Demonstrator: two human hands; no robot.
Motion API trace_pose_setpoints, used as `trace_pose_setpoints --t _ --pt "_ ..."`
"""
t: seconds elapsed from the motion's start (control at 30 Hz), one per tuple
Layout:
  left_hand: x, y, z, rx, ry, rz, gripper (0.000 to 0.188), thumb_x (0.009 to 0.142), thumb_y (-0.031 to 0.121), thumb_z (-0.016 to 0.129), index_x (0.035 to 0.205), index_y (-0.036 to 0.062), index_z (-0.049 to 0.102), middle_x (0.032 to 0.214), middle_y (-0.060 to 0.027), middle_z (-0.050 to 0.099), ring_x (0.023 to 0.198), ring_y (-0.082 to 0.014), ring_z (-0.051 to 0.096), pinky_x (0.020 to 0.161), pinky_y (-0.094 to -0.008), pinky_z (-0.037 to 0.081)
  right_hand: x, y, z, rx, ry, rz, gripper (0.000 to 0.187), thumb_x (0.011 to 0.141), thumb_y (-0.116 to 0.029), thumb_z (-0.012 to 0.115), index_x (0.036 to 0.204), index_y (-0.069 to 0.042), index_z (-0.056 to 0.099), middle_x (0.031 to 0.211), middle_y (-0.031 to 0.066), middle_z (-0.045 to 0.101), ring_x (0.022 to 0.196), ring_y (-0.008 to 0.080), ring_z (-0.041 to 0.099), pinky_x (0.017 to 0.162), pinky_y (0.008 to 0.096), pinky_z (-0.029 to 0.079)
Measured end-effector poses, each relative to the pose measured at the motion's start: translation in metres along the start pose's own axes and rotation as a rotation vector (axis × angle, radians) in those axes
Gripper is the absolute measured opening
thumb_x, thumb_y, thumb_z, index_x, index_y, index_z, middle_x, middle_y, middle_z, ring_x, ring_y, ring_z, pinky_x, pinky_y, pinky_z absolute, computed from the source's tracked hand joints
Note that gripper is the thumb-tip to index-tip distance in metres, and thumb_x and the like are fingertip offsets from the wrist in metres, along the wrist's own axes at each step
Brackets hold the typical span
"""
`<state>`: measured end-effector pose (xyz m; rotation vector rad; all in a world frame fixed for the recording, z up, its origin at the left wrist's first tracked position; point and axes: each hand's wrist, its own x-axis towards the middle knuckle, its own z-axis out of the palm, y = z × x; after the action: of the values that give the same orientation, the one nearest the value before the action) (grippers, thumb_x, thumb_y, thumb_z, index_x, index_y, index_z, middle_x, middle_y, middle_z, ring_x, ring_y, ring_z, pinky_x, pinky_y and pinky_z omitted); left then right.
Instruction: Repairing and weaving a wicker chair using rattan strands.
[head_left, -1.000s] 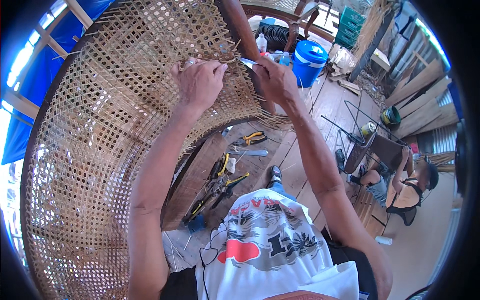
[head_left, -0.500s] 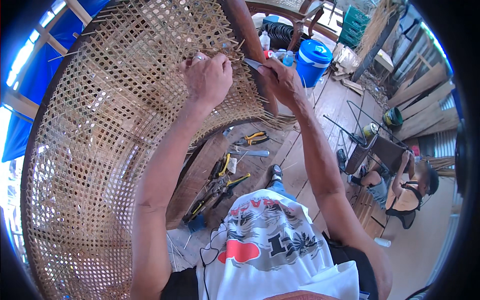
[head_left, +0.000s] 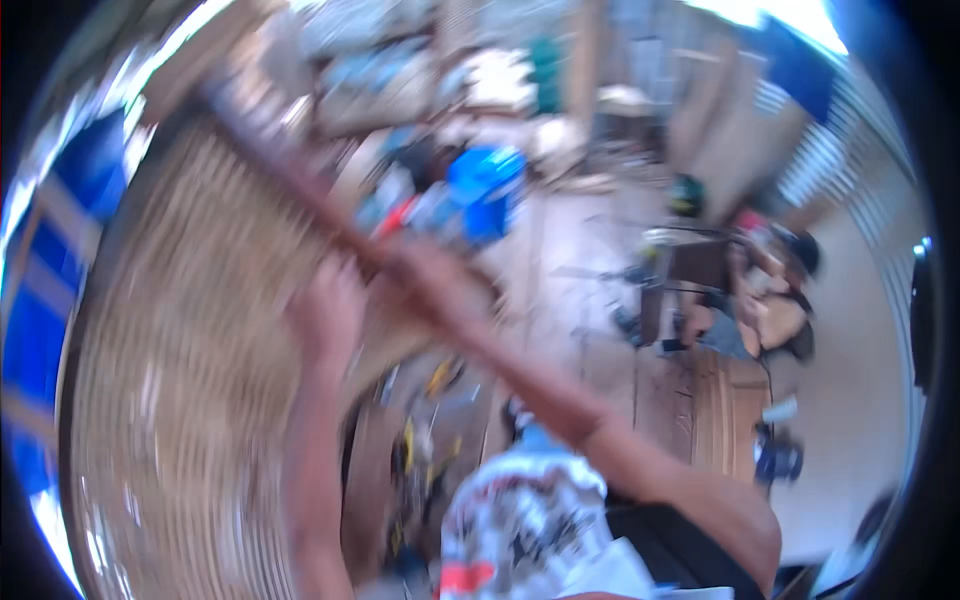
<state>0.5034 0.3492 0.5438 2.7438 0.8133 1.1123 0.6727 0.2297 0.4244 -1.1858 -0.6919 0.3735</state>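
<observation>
The whole picture is smeared by motion. A large woven cane panel (head_left: 190, 380) fills the left side, edged along its far right by a brown wooden rail (head_left: 295, 185). Over the cane near that rail is my left hand (head_left: 330, 305), its fingers too blurred to read. My right hand (head_left: 425, 275) lies across the rail, just right of the left one, with its forearm slanting up from the lower right. Any blade in the right hand is lost in the blur.
Yellow-handled pliers (head_left: 440, 375) and other hand tools (head_left: 405, 460) lie on the floor below the panel. Beyond the rail stands a blue cooler jug (head_left: 487, 200) beside assorted containers. At the right another person (head_left: 770, 300) sits by a dark brown seat (head_left: 697, 262).
The view has swung to the right, so the panel, rail and jug sit further left. Half a second ago my right hand held a knife at the cane's edge; now both hands are blurred.
</observation>
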Motion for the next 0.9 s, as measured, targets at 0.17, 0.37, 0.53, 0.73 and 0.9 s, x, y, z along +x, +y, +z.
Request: trace_pose_setpoints --t 0.17,0.37,0.53,0.73,0.9 --pt "0.038 -0.026 0.011 0.203 -0.224 -0.019 0.025 0.119 0.037 0.084 0.117 0.0131 0.091 0.103 -0.0243 0.091 0.101 -0.053 0.088 0.094 -0.071 0.063 0.029 -0.017 0.035 -0.664 0.072 -0.641 0.022 0.106 -0.013 0.087 0.125 -0.015 0.075 0.132 0.0185 0.077 0.105 0.0536 0.084 0.083 0.0672 0.068" --pt "-0.001 -0.052 -0.02 0.221 -0.184 -0.062 0.025 0.118 0.031 0.085 0.115 0.0072 0.092 0.113 -0.0279 0.093 0.106 -0.0553 0.089 0.096 -0.0723 0.068 -0.024 -0.07 0.076 -0.411 0.155 -0.584 0.038 0.109 -0.009 0.085 0.142 -0.008 0.067 0.132 0.0243 0.073 0.11 0.0576 0.082 0.086 0.0693 0.065" --pt "-0.021 -0.029 -0.055 0.142 -0.16 -0.081 0.025 0.117 0.029 0.081 0.119 0.008 0.094 0.116 -0.029 0.093 0.11 -0.0566 0.088 0.096 -0.0724 0.065 -0.043 -0.079 0.084 -0.676 0.083 -0.614 0.037 0.108 -0.006 0.084 0.138 -0.006 0.062 0.127 0.024 0.066 0.105 0.059 0.078 0.085 0.0709 0.061" --pt "-0.034 -0.046 -0.071 0.233 -0.173 0.011 0.022 0.116 0.02 0.08 0.117 0.0032 0.095 0.116 -0.0276 0.094 0.112 -0.0523 0.092 0.099 -0.0672 0.071 -0.071 -0.063 0.108 -0.663 0.042 -0.516 0.034 0.108 -0.005 0.082 0.136 -0.007 0.062 0.129 0.0236 0.067 0.107 0.0575 0.078 0.086 0.0714 0.06" --pt "-0.039 -0.024 -0.099 0.453 -0.49 0.25 0.016 0.11 0.016 0.084 0.112 0.0049 0.095 0.119 -0.0266 0.095 0.115 -0.0487 0.093 0.106 -0.0623 0.072 -0.035 -0.028 0.1 -0.824 0.153 -0.499 0.033 0.108 -0.013 0.079 0.139 -0.007 0.068 0.136 0.026 0.071 0.104 0.0544 0.083 0.081 0.0702 0.064"
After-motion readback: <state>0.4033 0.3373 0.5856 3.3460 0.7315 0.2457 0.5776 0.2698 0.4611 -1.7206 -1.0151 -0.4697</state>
